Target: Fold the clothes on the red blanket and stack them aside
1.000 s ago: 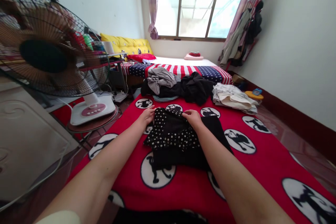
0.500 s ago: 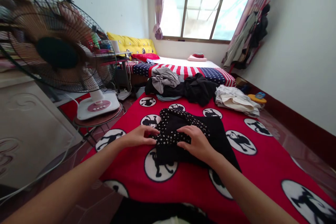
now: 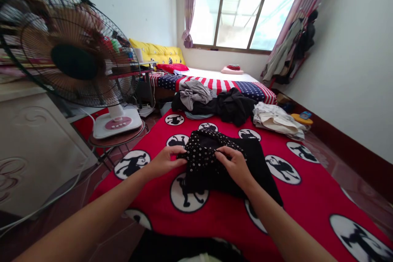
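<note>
A black garment with a white-patterned, dotted part (image 3: 201,157) lies partly folded on the red blanket (image 3: 221,221). My left hand (image 3: 167,160) pinches the left edge of the dotted cloth between thumb and fingers. At the middle of the same dotted part, my right hand (image 3: 233,163) grips the cloth's edge, lifting it a little. The plain black section of the garment (image 3: 260,163) spreads flat to the right, partly under my right forearm. Whether it is a shirt or a dress I cannot tell.
Grey clothing (image 3: 195,93) and black clothing (image 3: 235,104) lie heaped at the blanket's far edge, beside folded white clothes (image 3: 278,118). A fan (image 3: 75,61) stands on a round stool (image 3: 118,139) at the left. Behind is a bed with a striped, starred cover (image 3: 221,86).
Both hands have closed on the dotted cloth, where before their fingers were spread over it. The cloth between them is now slightly raised. The view has shifted a little.
</note>
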A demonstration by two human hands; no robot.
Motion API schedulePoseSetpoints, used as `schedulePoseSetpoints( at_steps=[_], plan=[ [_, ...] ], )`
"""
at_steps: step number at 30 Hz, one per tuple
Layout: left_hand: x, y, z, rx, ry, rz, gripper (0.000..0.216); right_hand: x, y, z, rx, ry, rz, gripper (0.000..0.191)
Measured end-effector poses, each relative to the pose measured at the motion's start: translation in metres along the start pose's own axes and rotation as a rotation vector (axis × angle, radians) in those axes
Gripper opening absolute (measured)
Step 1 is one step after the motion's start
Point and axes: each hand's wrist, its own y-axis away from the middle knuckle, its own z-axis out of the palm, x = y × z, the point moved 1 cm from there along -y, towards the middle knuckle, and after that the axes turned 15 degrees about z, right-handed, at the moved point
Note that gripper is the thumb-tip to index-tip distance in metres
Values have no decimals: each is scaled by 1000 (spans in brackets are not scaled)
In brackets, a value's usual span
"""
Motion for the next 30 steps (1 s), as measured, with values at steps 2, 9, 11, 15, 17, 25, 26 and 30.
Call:
schedulePoseSetpoints(
  at_steps=[2, 9, 11, 15, 17, 25, 26, 30],
  plan=[
    [-4, -2, 1, 44, 152, -61, 19, 1, -2, 1, -29, -66, 78, 21],
    [-9, -13, 1, 152, 247, -113, 24, -10, -6, 12, -103, -59, 91, 29],
    [-5, -16, -1, 138, 223, -98, 23, -13, -6, 13, -97, -19, 56, 31],
    [4, -15, -5, 123, 11, -2, 24, -16, 0, 10, 46, -1, -146, 14],
    [6, -10, -6, 74, -177, 104, 24, -14, 6, 6, 103, 58, -258, 24],
    [3, 27, 0, -272, -557, 344, 29, 15, 44, -2, -58, 408, -517, 30],
    [3, 31, 1, -274, -574, 333, 26, 18, 47, -2, -60, 425, -522, 29],
    [6, 40, 5, -300, -592, 284, 13, 20, 57, -3, -82, 458, -514, 24]
  ],
)
